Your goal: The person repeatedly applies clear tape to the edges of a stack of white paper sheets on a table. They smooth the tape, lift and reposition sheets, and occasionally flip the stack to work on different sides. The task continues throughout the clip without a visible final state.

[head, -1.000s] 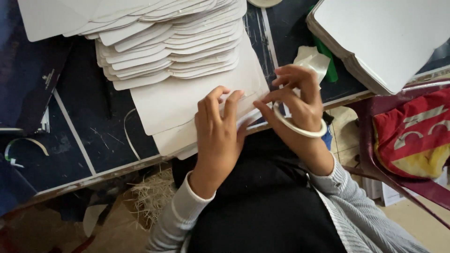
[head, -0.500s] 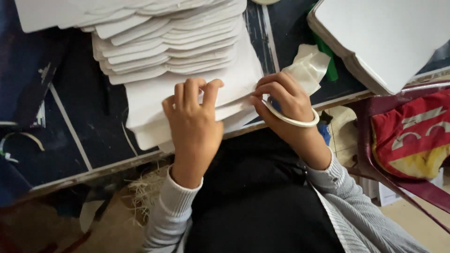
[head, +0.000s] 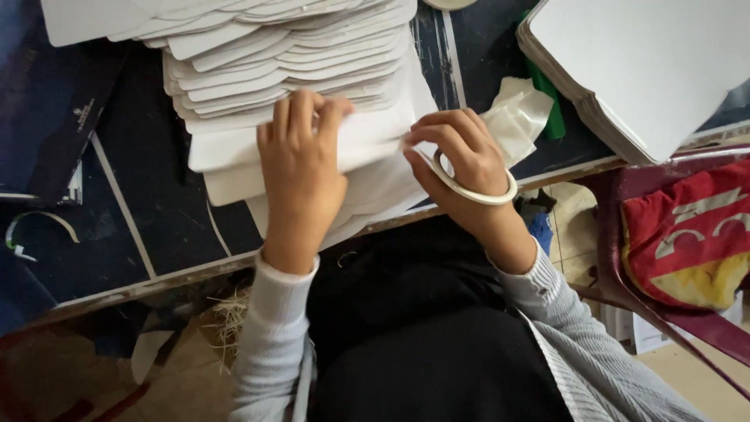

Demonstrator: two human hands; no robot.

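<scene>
Left hand [head: 301,168] lies flat, fingers spread, pressing the top card [head: 367,137] of the stack [head: 258,55] at the table [head: 156,211] edge. Right hand [head: 461,156] pinches the card's right edge; tape roll [head: 476,187] hangs on its wrist.

Stack of flat white card sheets [head: 305,74]: matt, smooth paper board. Thin white tape ring [head: 476,187]: smooth, slight sheen. Dark blue bench [head: 148,211]: scuffed, dull finish. Grey ribbed knit sleeve [head: 269,344]: soft cloth.
</scene>
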